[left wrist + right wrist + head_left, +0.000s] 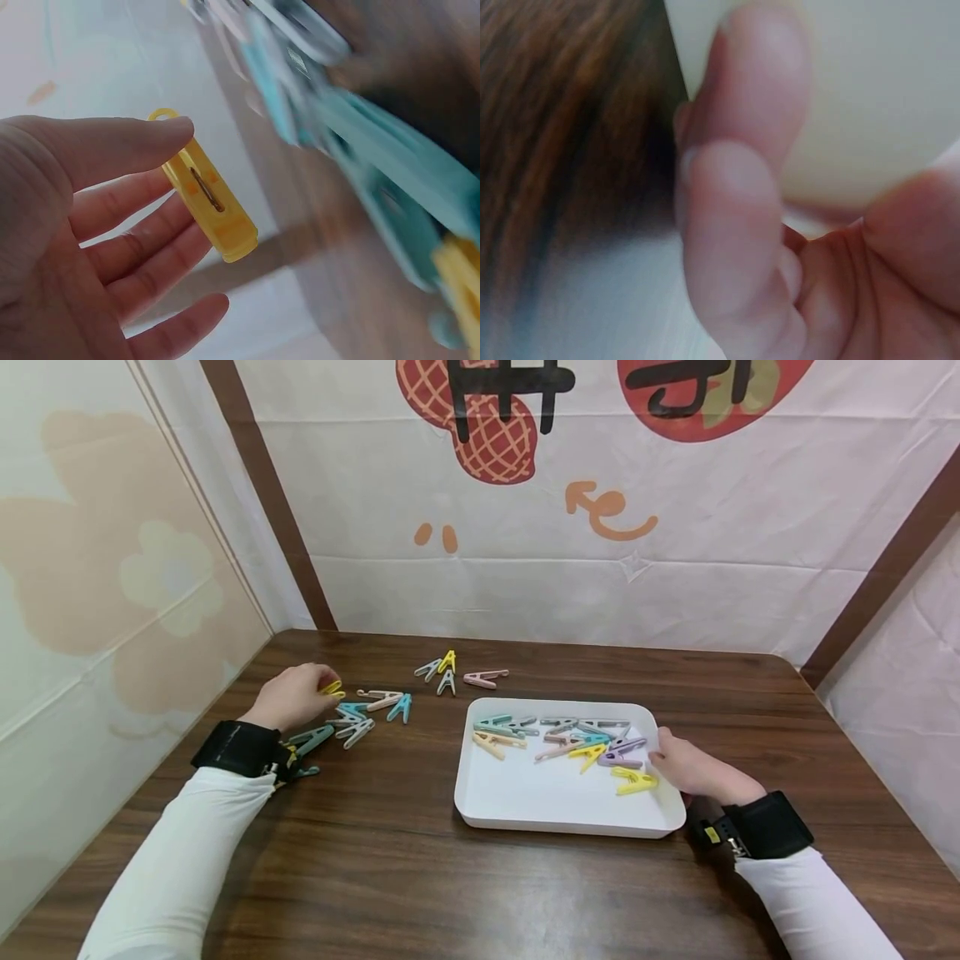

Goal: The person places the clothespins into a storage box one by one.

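Observation:
My left hand [291,697] is raised at the left side of the table. It pinches a yellow clothespin [216,210] between thumb and fingers, the spring showing in the left wrist view. Just below and right of it lies a loose group of clothespins, among them a teal one [312,741], a blue one [401,708] and a white one [358,733]. My right hand [701,768] grips the right edge of a white tray [510,797], its fingers [735,217] bent against the tray's side. Several clothespins in yellow, purple, teal, grey and peach lie in the tray's back and right parts.
Farther back on the brown wooden table [360,877] sit a few more clothespins, including a yellow one [447,661] and a pink one [485,678]. A printed cloth [540,585] hangs along the table's back edge, with another cloth panel [112,693] on the left.

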Demonstrator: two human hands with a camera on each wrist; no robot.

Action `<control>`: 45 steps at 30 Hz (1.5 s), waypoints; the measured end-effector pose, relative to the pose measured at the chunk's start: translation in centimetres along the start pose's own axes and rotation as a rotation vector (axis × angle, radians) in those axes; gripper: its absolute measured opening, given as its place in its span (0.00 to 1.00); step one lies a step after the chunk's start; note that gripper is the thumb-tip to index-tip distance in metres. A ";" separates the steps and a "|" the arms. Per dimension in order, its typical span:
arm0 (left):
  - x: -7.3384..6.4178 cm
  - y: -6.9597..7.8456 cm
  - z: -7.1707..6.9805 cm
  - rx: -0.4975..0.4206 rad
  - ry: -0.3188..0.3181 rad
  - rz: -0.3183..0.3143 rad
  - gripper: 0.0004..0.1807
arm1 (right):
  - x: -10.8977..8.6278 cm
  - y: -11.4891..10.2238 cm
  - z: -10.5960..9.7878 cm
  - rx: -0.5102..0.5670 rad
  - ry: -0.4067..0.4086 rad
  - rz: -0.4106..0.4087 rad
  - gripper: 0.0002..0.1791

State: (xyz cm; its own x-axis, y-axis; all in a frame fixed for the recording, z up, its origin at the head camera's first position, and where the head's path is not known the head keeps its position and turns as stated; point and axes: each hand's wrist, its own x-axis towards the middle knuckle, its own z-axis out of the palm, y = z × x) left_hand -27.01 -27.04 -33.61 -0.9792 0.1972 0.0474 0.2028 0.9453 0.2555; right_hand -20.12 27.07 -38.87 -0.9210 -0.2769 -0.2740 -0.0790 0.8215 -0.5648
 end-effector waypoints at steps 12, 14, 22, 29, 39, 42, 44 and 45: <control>-0.4 9.4 -0.9 0.066 0.115 0.257 0.17 | 0.0 -0.3 -0.2 -0.015 -0.005 0.008 0.26; -0.5 10.8 -0.8 0.076 0.118 0.298 0.18 | 0.0 -0.3 -0.2 -0.020 -0.002 0.008 0.26; -1.0 15.5 0.5 0.104 0.123 0.508 0.15 | 0.0 -0.1 -0.1 -0.010 -0.004 0.007 0.26; -1.4 18.3 1.5 0.109 0.052 0.618 0.15 | 0.0 0.0 -0.1 -0.006 0.002 0.001 0.26; -1.7 20.0 4.2 0.105 -0.052 0.751 0.16 | -0.1 0.0 -0.2 -0.005 0.008 -0.009 0.25; -1.7 20.3 5.1 0.121 -0.110 0.773 0.15 | -0.1 -0.1 -0.1 -0.004 0.006 -0.009 0.25; -1.7 20.4 5.6 0.138 -0.148 0.778 0.14 | 0.0 0.0 -0.1 -0.007 0.007 -0.012 0.25; -1.7 20.4 5.9 0.151 -0.165 0.778 0.14 | 0.0 0.0 -0.1 -0.011 0.008 -0.013 0.25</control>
State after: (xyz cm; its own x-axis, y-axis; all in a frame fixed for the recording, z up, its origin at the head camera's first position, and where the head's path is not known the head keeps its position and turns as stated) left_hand -21.18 -6.58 -34.13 -0.5463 0.8375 0.0115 0.8357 0.5440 0.0748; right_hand -20.13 27.08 -38.77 -0.9230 -0.2837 -0.2599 -0.0955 0.8233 -0.5596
